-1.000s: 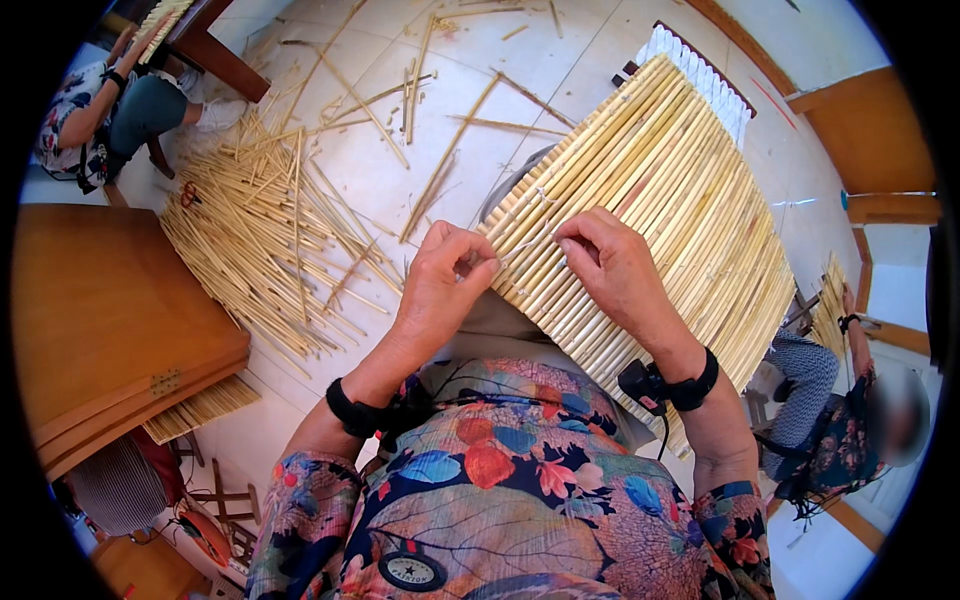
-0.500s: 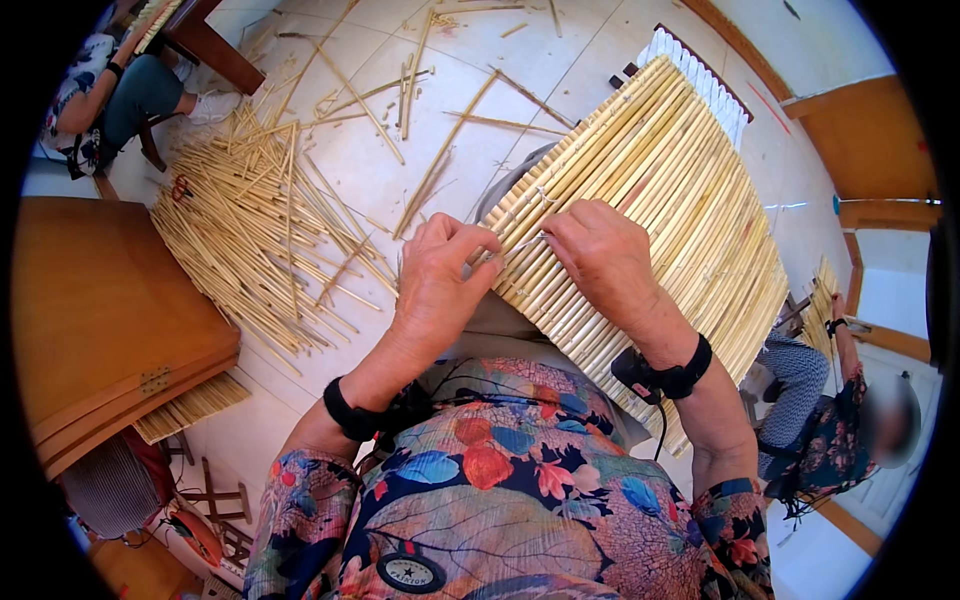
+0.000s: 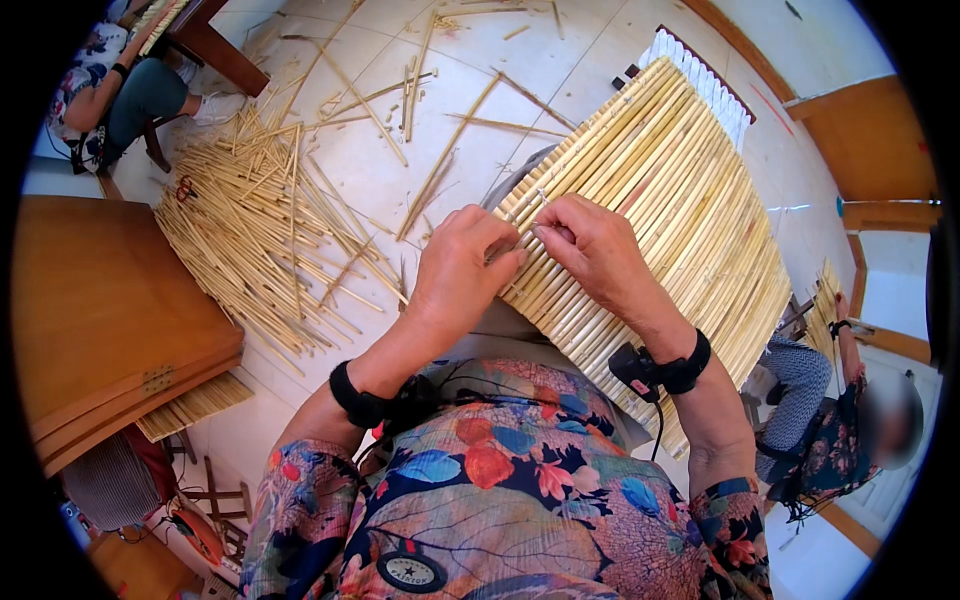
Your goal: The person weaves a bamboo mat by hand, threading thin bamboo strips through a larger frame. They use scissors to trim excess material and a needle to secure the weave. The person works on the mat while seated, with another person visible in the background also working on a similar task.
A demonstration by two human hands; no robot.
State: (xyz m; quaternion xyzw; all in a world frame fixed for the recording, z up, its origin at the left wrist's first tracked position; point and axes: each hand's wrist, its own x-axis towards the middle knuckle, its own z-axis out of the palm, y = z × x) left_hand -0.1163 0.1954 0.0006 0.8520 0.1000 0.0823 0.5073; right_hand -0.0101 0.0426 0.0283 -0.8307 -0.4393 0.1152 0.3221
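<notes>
A mat of pale yellow reed stalks [image 3: 668, 190], bound side by side with white string, slopes across my lap toward the far right. At its left edge my left hand [image 3: 462, 262] is closed in a pinch, thumb against fingers. My right hand [image 3: 597, 252] is pinched shut just to the right, over the mat's surface. A short bit of white string [image 3: 541, 194] shows on the reeds just beyond my fingertips. Thin string seems to run between both pinches, though the fingers mostly hide it. Dark bands with a small device circle my wrists.
Loose reed stalks [image 3: 250, 225] lie piled on the tiled floor at left, with red-handled scissors [image 3: 185, 188] on them. A wooden cabinet [image 3: 120, 320] stands nearer. Scattered stalks [image 3: 450, 155] lie ahead. Other people sit at far left and at right [image 3: 835, 420], each with reed work.
Both hands have shifted slightly, the left one right and up over the mat's edge. The fingers have drawn closer, and the white string seen between them shows less.
</notes>
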